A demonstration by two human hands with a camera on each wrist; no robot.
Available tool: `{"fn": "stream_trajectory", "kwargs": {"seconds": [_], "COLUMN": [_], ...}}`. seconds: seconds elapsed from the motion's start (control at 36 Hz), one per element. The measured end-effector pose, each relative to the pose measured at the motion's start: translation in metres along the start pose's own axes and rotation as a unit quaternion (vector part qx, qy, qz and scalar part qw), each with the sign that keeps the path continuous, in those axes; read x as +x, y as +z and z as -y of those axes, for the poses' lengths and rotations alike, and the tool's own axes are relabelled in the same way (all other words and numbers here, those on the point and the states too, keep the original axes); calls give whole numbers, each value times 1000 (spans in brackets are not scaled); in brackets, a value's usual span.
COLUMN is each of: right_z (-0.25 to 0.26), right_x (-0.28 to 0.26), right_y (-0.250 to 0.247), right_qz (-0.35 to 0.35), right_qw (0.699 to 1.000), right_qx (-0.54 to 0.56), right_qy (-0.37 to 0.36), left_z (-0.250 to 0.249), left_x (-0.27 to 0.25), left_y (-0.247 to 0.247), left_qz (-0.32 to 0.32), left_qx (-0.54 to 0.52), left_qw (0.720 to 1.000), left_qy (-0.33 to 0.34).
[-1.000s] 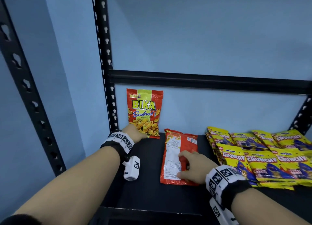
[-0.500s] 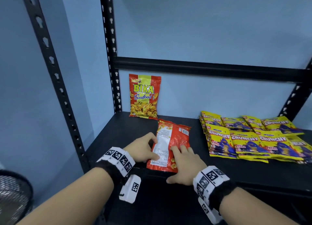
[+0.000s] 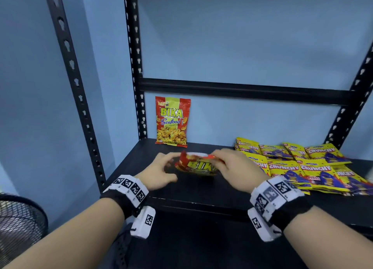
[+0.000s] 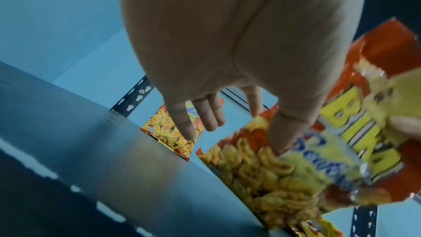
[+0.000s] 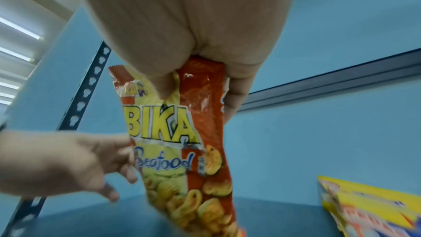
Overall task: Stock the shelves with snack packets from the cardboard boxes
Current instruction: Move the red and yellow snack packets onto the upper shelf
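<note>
- My right hand point(image 3: 235, 168) pinches the top edge of a red BIKA Seafood packet point(image 3: 198, 164), thumb in front and fingers behind — the right wrist view makes that grip plain, where the head view only gives me knuckles and a crumpled top seam.
- My left hand point(image 3: 159, 172) sits just beside the packet's left edge with fingers loosely spread, gripping nothing; in the left wrist view the thumb lies against the packet's printed face.
- The held packet hangs over the front part of the black shelf point(image 3: 201, 190); whether its bottom touches the board, I can't tell.
- From the head view I get the whole layout: a second BIKA packet point(image 3: 172, 122) stands upright against the blue wall at the back left, near the slotted upright point(image 3: 136, 66).
- To the right lie overlapping yellow Crunchy packets point(image 3: 302, 165) — the right wrist view catches only a blurred corner of them.
- A fan grille point(image 3: 18, 224) shows low on the left, in the head view only.
</note>
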State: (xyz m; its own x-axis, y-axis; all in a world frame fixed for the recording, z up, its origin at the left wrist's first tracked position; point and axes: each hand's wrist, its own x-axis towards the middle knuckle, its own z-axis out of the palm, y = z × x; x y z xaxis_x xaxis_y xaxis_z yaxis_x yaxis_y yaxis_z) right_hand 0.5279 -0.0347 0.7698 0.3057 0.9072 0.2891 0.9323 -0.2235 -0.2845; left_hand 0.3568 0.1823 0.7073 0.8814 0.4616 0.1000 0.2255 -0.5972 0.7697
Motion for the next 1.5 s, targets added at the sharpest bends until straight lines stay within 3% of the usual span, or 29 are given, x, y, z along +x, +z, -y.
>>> {"fn": "stream_trajectory", "kwargs": {"seconds": [0.08,0.22,0.33,0.44,0.53,0.72,0.92,1.06,1.22,1.31,1.5], "right_z": [4,2,-1,-11,-21,-31,-27,-3,38,51,42], "right_x": [8,13,13,14,16,15,13,19,44,53,55], "right_y": [-21,-31,-25,-7,16,60,76,78,103,124,148], "right_qz": [-30,-46,-88,-114,-84,1,56,43,51,89,117], "right_qw": [999,989,978,967,962,956,945,964,993,989,992], "right_qx": [43,126,149,132,110,60,25,-90,62,95,29], "right_qy": [9,66,118,184,237,286,322,245,87,68,45], "left_z": [5,6,7,16,16,43,51,59,64,65,69], "left_x": [6,5,-1,-5,-10,-9,-7,-5,-4,-5,-7], "left_y": [-4,-10,-21,-26,-27,-24,-19,-17,-16,-15,-17], "left_qz": [12,59,30,15,2,9,-26,-48,-51,-66,-49], "left_qx": [16,-70,-95,-242,-271,-280,-303,-267,-248,-229,-237], "left_qw": [999,995,994,965,952,932,919,926,935,940,941], "left_qy": [-29,-25,-45,-104,-141,-230,-250,-262,-247,-243,-237]}}
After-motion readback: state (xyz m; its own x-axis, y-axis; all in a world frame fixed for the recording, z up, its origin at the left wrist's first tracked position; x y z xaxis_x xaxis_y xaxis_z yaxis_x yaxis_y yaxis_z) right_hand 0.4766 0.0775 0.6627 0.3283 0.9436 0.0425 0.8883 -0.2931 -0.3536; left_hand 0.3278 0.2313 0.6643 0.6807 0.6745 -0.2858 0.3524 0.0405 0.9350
